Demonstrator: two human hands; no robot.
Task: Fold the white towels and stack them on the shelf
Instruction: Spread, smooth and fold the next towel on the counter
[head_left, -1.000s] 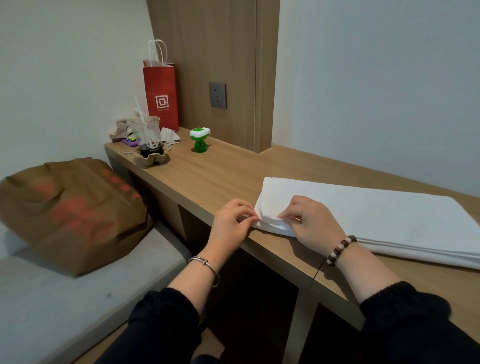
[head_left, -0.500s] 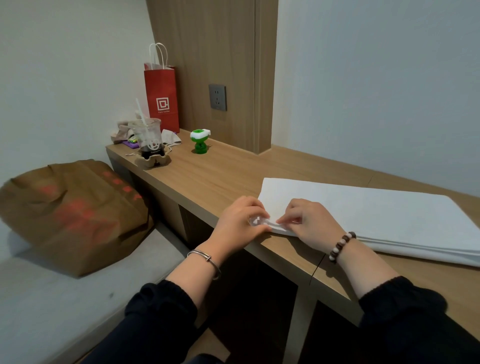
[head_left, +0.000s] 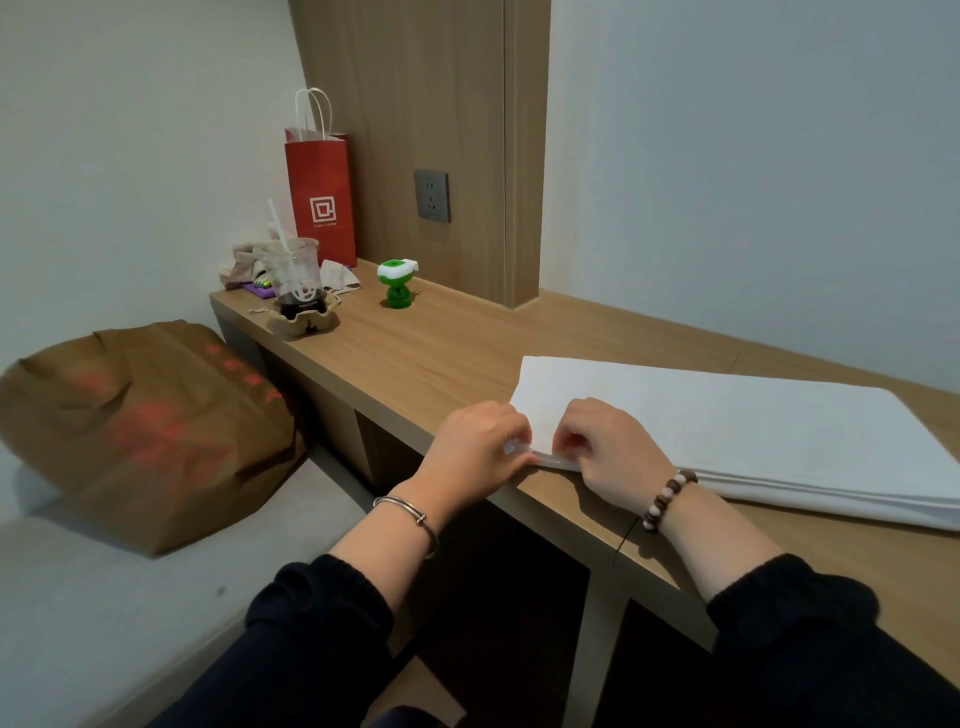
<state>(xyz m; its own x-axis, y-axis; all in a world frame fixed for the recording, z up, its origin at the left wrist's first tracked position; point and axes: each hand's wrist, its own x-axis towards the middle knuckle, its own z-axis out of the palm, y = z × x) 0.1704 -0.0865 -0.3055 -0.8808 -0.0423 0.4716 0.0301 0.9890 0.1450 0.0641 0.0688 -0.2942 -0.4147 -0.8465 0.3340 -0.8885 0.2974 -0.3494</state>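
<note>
Towel (head_left: 727, 431) lies folded flat on tabletop (head_left: 441, 358), along the front edge. Left hand (head_left: 478, 447) and right hand (head_left: 608, 457) both pinch its near left corner with curled fingers. Judged soft, light and limp; layers may slide, so grip corners through all plies.

The folded towels (head_left: 727, 431) lie on the shelf (head_left: 441, 364) at centre right, with my left hand (head_left: 478, 447) and right hand (head_left: 608, 457) side by side at their near left corner. Upper left on the shelf, a cup (head_left: 293, 275) stands before a paper bag (head_left: 321, 197), with a small figure (head_left: 397, 283) to its right. A large bag (head_left: 140, 415) lies on the mattress (head_left: 104, 597) at left.
</note>
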